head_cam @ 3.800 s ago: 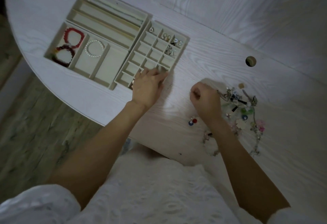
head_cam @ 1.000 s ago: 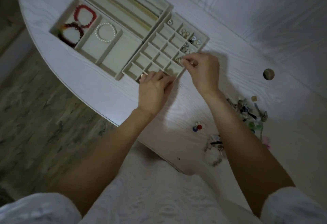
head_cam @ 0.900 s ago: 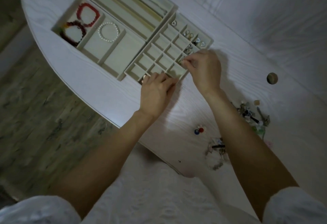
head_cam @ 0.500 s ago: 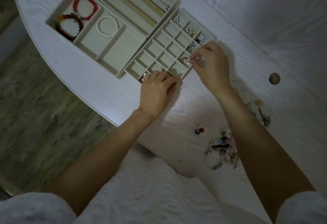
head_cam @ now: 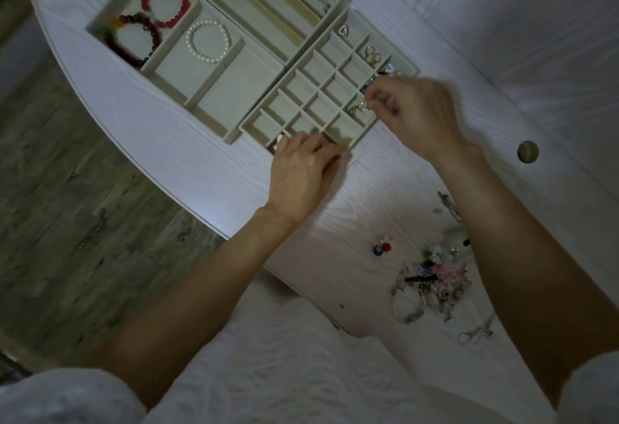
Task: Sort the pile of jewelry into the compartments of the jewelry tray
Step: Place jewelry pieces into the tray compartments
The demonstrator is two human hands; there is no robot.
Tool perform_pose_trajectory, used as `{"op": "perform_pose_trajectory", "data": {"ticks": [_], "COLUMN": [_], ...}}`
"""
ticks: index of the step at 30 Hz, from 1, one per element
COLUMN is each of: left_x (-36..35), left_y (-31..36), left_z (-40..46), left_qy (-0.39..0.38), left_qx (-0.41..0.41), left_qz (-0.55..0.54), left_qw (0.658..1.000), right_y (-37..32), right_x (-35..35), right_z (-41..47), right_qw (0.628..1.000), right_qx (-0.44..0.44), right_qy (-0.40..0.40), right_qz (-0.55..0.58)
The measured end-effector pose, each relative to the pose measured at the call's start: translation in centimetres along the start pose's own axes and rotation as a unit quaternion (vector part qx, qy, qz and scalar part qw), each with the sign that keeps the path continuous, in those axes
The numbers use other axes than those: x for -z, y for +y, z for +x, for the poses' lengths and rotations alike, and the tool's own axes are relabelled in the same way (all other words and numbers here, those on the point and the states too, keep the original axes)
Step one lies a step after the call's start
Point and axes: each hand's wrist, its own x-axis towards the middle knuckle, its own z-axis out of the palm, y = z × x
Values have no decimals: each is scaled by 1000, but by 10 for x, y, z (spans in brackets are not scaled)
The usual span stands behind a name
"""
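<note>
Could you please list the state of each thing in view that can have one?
Left hand: flat, fingertips resting on the tray's near edge.
Right hand: pinching a gold earring over a small compartment.
Small-compartment tray: mostly unfilled.
Pearl bracelet: sorted.
Jewelry pile: unsorted on the table.

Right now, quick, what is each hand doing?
Left hand: open, fingers resting on the near edge of the jewelry tray.
Right hand: pinching a small gold piece over a compartment.
</note>
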Motion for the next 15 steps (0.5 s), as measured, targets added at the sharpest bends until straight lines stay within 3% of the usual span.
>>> {"op": "perform_pose_trajectory", "data": {"ticks": [4,9,15], "left_x": [-2,-1,-3], "left_y": [1,2,-1], "left_z": [-1,-1,-1], "left_qy": [1,2,0], "left_qx": [8,13,12], "left_qz": [-1,3,7], "left_qw": [1000,1000,1000], "right_y": [2,4,6], "right_x": [4,-2,-3], "right_z": [5,4,4], "right_qw": [998,998,995], "right_qx": [-29,-30,69], "right_qy": [-12,-5,-63], "right_qz": [59,51,-43]}}
